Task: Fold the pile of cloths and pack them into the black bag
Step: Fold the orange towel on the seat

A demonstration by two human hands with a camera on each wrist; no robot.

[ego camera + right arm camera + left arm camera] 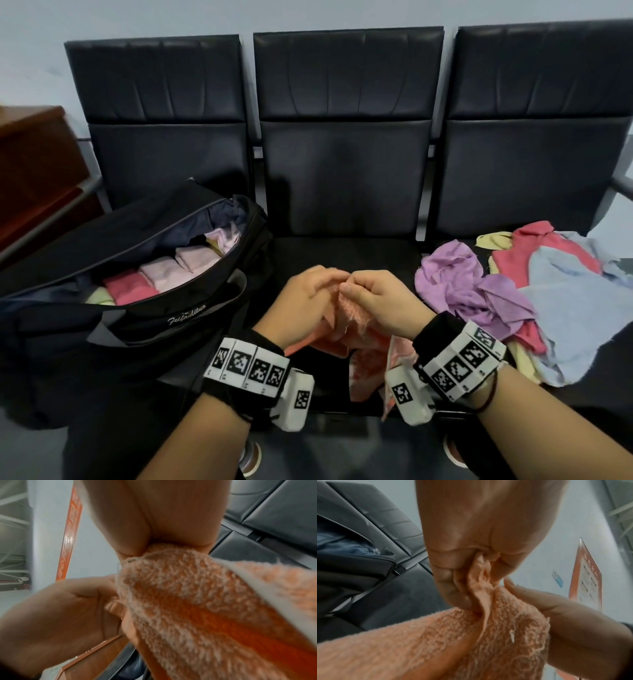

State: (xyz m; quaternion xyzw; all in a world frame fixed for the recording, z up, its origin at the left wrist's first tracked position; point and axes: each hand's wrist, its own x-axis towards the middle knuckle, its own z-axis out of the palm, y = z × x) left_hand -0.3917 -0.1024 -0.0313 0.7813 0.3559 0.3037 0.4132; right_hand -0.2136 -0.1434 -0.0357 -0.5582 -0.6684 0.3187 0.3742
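Bare middle seat lies open between black bag left and cloth pile right.

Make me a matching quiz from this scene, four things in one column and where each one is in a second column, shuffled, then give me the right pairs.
Things:
1. orange cloth
2. black bag
3. purple cloth
4. folded pink cloths

Places:
A. on the left seat, unzipped
B. packed inside the bag
C. pinched between the left hand and the right hand, over the middle seat
D. crumpled at the near left edge of the pile on the right seat

Pairs: 1-C, 2-A, 3-D, 4-B
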